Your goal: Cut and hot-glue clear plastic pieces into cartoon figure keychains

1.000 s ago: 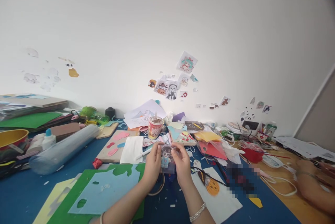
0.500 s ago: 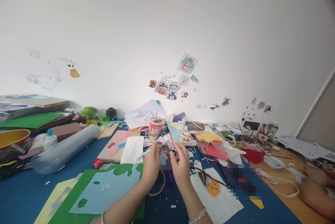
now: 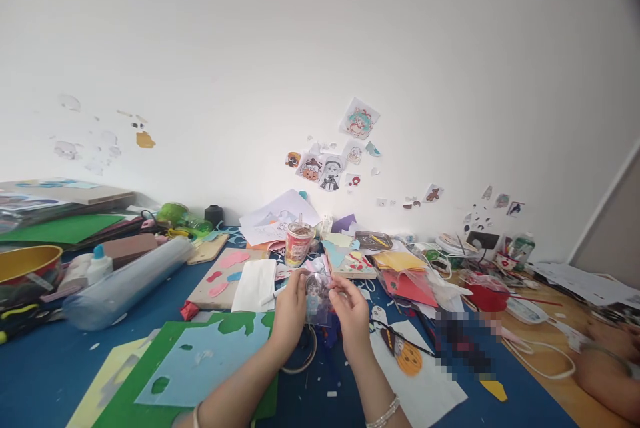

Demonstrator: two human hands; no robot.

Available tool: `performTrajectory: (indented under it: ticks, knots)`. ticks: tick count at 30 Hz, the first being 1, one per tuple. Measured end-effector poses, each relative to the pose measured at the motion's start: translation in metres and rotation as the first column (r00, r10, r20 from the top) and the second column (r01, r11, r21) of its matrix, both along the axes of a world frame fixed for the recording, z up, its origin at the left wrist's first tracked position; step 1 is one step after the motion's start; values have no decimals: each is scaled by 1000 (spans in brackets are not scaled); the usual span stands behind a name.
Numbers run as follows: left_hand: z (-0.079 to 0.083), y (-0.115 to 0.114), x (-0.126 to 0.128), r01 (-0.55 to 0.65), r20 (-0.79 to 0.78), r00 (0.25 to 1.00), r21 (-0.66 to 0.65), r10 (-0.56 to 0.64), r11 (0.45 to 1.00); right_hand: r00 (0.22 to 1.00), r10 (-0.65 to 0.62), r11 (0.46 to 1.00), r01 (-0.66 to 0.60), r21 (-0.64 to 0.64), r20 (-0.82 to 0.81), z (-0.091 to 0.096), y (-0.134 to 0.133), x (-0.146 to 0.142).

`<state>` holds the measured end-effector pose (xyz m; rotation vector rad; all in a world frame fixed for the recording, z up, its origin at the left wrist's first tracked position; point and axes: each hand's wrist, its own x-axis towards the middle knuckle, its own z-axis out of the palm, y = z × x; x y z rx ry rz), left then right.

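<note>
Both hands are up at the middle of the blue table [image 3: 40,368], sharing one small piece. The left hand [image 3: 290,311] curls around the left edge of the doll cutout [image 3: 319,295], fingers closed on it. The right hand [image 3: 353,315] pinches its upper right edge between thumb and forefinger, other fingers loosely bent. The cutout looks wrapped in clear film, though it is too small to tell for sure, and it is held upright just above the table between the two hands.

My read is that the fingers are working the film edge. Whatever follows calls for a light, steady pinch, because the thin film could crease or tear.

Now the count:
- One doll cutout and two hands.
- One bracelet [image 3: 384,413] on the right wrist.
- One tape ring [image 3: 305,365] lying under the hands at 6 o'clock.
- One red cup [image 3: 299,245] at 12 o'clock.
- One green sheet [image 3: 235,323] at 8 o'clock, with one pale blue sheet [image 3: 200,365] on top of it.
- One pumpkin cutout [image 3: 407,358] at 4 o'clock.
- One glue bottle [image 3: 99,265] far out at 9 o'clock.
- One other person's arm [image 3: 600,381] at 3 o'clock, well apart.
</note>
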<state>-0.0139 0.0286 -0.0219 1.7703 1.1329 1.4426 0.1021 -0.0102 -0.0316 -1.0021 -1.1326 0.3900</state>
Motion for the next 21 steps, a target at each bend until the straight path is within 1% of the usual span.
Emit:
performTrajectory:
  ticks: [1,2,4,6,7,9,12,14,17,19,21]
  knots:
    - [0,0,0,14,9,1000,5,-15,1000,1000,10,1000,-10,-23,-13,0,0,0]
    - [1,-1,1,29,15,999,12,-29,1000,1000,0,1000,0,-32,18,0,1,1]
    - [1,-2,1,57,18,998,20,-57,998,983,-63,998,65,-4,173,1,1,2]
    - [1,-3,2,78,26,997,9,-79,997,934,-152,988,139,63,324,2,1,4]
    - [2,-4,3,87,35,996,1,-87,996,911,-190,982,167,94,367,3,1,4]
    - [3,-5,3,95,60,994,-5,-95,995,887,-235,971,199,129,398,3,1,5]
    - [5,-7,4,94,89,992,3,-94,996,895,-247,968,211,134,372,2,4,4]
    - [5,-8,4,99,104,990,-2,-98,995,923,-198,978,166,125,329,1,5,3]
    - [6,-8,4,98,120,988,-17,-95,995,976,-8,997,-9,77,218,1,7,1]
    - [5,-8,4,96,117,989,-26,-92,995,987,94,995,-98,25,128,1,7,0]
    - [5,-8,4,105,107,989,-21,-102,994,988,136,991,-135,-11,73,1,7,-1]
